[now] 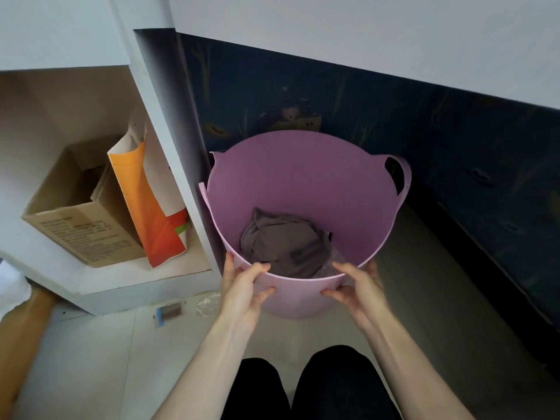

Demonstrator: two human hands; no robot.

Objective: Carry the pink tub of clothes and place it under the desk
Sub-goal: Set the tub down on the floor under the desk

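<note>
The pink tub (291,177) stands on the tiled floor in the gap beneath the white desk top (363,34), against the dark blue patterned wall. Grey-brown clothes (285,241) lie bunched at its bottom. One loop handle shows at its right rim, the other presses against the white desk panel (163,122) on the left. My left hand (245,289) holds the near rim with the thumb inside and fingers outside. My right hand (357,286) holds the near rim a little to the right in the same way.
Left of the panel is an open shelf with a cardboard box (81,219) and an orange and white paper bag (148,201). Small scraps and a plastic wrapper (209,303) lie on the floor by the shelf base. My dark-trousered knees (309,386) are below.
</note>
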